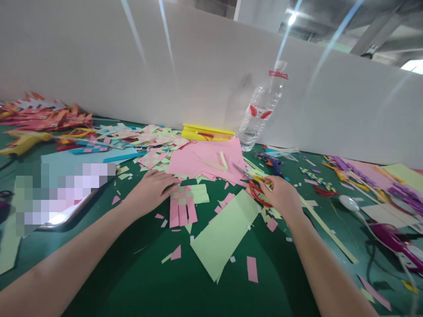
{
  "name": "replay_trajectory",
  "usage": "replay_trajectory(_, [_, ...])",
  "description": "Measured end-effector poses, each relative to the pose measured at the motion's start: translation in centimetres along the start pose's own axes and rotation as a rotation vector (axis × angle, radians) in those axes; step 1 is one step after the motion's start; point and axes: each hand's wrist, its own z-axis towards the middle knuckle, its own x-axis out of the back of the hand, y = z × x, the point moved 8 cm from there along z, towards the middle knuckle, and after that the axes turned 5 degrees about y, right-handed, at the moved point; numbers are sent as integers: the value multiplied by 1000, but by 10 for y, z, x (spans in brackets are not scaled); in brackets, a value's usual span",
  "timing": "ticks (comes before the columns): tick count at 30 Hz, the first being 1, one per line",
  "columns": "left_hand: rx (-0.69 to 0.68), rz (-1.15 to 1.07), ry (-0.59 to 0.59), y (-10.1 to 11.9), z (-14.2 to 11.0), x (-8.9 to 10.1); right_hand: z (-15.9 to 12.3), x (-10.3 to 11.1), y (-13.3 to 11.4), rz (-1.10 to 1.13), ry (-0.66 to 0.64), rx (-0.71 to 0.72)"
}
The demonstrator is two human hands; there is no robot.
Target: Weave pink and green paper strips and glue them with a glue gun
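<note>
My left hand (150, 190) lies on the green table, fingers bent and pressed on the edge of a small woven mat of pink and light green paper strips (185, 203). My right hand (280, 194) is closed round the red handles of a pair of scissors (253, 184), whose blades point left toward a stack of pink paper sheets (206, 160). A light green sheet (225, 232) lies between my forearms. Loose pink and green scraps are scattered around it.
A clear plastic bottle (262, 109) and a yellow box (206, 132) stand by the white back wall. Finished woven pieces (145, 141) and orange paper shapes (46, 115) lie at left, near a yellow glue gun (24, 141). Blue glue gun (271, 160), purple tool (398, 244) sit right.
</note>
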Motion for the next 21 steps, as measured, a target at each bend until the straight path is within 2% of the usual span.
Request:
replay_trajectory(11, [5,-50,-3,-1,1,0,1,-4,1,5,-64,-27])
replay_trajectory(18, [-3,-60,-8,0,1,-1,1,-4,1,9,-56,-19])
replay_trajectory(21, [-10,-42,26,2,1,4,1,-4,2,10,-53,-24])
